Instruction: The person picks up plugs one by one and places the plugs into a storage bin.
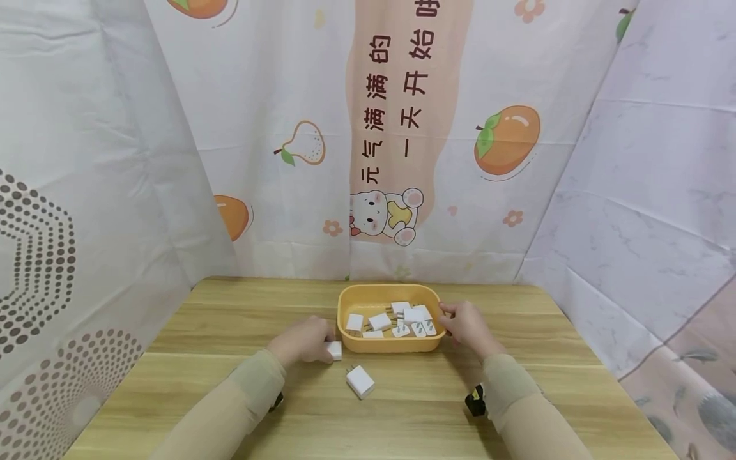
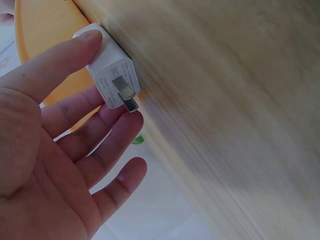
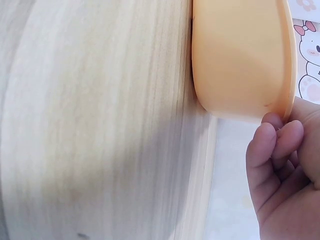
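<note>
My left hand (image 1: 306,340) pinches a white charger plug (image 2: 111,67) between thumb and fingers, close beside the left end of an orange plastic basket (image 1: 391,345). Two flat metal prongs stick out of the plug toward the palm in the left wrist view. On the other side, my right hand (image 1: 467,327) grips the basket's right rim, thumb and curled fingers at its edge (image 3: 289,95). Several white plugs (image 1: 379,321) lie jumbled inside the basket. One more white plug (image 1: 360,382) rests on the table in front of it, prongs pointing away to the back left.
The wooden table (image 1: 414,409) ends at a printed curtain (image 1: 276,211) just behind the basket. More patterned cloth (image 1: 86,255) hangs along the left side, and marbled cloth (image 1: 644,191) along the right.
</note>
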The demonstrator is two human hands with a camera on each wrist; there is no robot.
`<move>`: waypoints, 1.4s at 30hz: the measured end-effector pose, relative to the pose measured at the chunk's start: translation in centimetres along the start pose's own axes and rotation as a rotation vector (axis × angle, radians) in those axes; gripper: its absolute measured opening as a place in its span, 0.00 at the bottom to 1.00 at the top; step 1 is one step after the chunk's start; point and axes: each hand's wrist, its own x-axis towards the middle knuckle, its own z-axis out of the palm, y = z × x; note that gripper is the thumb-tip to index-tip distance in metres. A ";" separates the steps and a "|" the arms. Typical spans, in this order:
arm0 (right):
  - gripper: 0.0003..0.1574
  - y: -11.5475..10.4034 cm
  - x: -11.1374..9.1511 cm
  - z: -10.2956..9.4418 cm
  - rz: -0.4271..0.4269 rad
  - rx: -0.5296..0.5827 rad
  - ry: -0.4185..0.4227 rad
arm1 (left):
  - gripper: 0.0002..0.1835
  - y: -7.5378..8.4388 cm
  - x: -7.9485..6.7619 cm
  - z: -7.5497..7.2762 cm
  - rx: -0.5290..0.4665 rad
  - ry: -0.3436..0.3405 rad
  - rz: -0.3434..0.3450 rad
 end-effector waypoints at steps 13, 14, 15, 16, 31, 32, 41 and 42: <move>0.29 -0.1 0.0 -0.1 0.002 0.005 -0.005 | 0.09 -0.2 -0.9 -0.5 -0.033 0.035 0.055; 0.29 -0.1 0.0 -0.1 0.004 0.010 -0.006 | 0.09 -0.2 -1.1 -0.7 -0.038 0.038 0.063; 0.29 -0.1 0.0 -0.1 0.005 0.014 -0.005 | 0.09 -0.2 -1.1 -0.8 -0.048 0.039 0.068; 0.29 -0.1 0.0 0.0 0.003 0.016 -0.004 | 0.09 -0.2 -1.2 -0.9 -0.055 0.040 0.071; 0.27 -0.1 0.0 0.1 0.000 0.045 0.015 | 0.06 0.4 -2.5 -2.8 -0.179 0.075 0.096; 0.27 -0.2 0.0 0.1 0.001 0.048 0.016 | 0.07 0.5 -2.5 -2.9 -0.179 0.080 0.093; 0.28 -0.2 0.0 0.1 -0.006 0.046 0.007 | 0.13 1.0 -2.4 -4.4 -0.121 0.131 0.094; 0.28 -0.2 0.0 0.1 -0.006 0.043 0.007 | 0.13 1.0 -2.4 -4.5 -0.119 0.135 0.096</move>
